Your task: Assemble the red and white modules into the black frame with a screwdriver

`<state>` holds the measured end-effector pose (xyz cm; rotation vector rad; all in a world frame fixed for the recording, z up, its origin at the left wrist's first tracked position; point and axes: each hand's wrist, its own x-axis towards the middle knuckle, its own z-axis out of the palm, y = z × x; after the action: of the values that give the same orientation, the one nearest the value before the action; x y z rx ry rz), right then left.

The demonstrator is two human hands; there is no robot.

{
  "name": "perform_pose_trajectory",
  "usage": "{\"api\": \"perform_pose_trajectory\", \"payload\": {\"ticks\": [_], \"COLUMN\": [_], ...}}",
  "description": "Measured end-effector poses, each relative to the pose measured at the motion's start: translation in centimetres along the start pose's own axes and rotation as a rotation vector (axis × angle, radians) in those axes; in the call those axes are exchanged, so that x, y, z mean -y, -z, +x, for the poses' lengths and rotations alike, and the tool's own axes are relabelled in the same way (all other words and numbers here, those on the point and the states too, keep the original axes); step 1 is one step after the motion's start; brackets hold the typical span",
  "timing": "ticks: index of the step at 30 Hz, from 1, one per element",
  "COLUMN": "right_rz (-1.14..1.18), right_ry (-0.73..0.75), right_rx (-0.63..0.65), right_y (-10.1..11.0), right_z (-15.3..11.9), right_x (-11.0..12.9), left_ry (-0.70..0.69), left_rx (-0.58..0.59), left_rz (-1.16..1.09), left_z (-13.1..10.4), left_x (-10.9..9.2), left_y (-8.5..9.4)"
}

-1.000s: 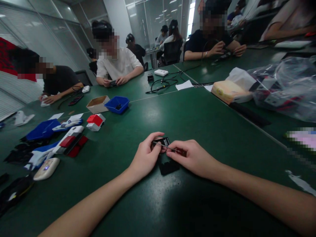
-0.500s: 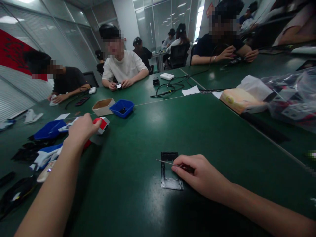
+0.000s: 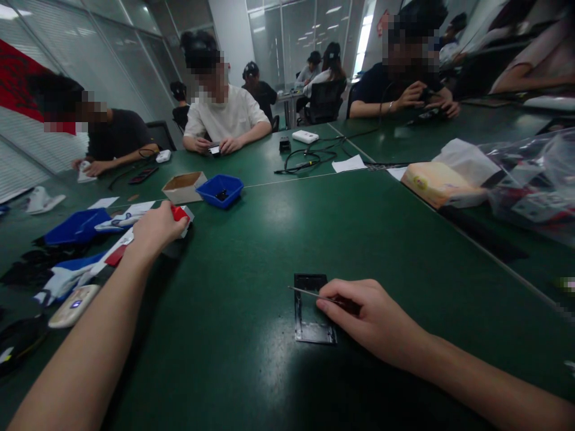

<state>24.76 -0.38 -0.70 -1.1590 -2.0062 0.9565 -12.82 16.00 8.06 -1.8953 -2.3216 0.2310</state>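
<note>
Holds a slim tool (image 3: 306,293) in the right grip (image 3: 363,308), wrapping thumb and fingers around the dark red handle and pointing the bare metal shaft leftward out of that grip. Crosses the far end of a black rectangular frame (image 3: 317,333) with the shaft; cannot tell from this angle whether touching it. Has the frame flat on the green worktop (image 3: 224,287), just left of the right grip. Has the left grip (image 3: 155,227) well apart from the right one, farther out and to the left, at a red-and-white box (image 3: 180,214), with the thumb by the red part; cannot see the other fingers clearly, so cannot tell how wide or narrow. Just beyond the left grip, has a cardboard box (image 3: 182,191) and, to its right, a blue tray (image 3: 227,202) with small dark parts inside. Left of the left grip, has blue-and-white gloves (image 3: 67,284) and, nearer, a cream device (image 3: 74,305). Well beyond and right of the right grip, has a plastic bag (image 3: 536,185) beside a yellow pack (image 3: 442,184)
</note>
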Motion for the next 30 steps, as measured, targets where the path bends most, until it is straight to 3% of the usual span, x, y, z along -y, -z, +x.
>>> {"api": "perform_pose_trajectory", "payload": {"ticks": [5,9,14,17,24,30], "right_rz": [0.01,0.009,0.018,0.033,0.084,0.093], "right_ry": [-0.011,-0.05,-0.111,-0.135,-0.193,-0.203], "right_rx": [-0.006,-0.052,-0.105,-0.134,-0.19,-0.195], "right_y": [0.1,0.0,-0.1,0.0,0.1,0.1], "right_z": [0.2,0.2,0.1,0.1,0.3,0.2], "right_x": [0.3,0.1,-0.2,-0.3,-0.3,-0.2], "left_ry": [0.009,-0.057,-0.326,-0.488,-0.632,-0.649], "left_rx": [-0.049,0.013,0.205,0.206,0.499,0.536], "left_rz": [0.022,0.028,0.017,-0.086,-0.307,-0.303], "left_z": [-1.7,-4.5,-9.4,-11.9,-14.4,-15.2], "left_x": [-0.8,-3.4,-8.6,-10.6,-10.7,-11.2], "left_y": [2.7,4.9,4.3,3.7,5.2,5.7]}}
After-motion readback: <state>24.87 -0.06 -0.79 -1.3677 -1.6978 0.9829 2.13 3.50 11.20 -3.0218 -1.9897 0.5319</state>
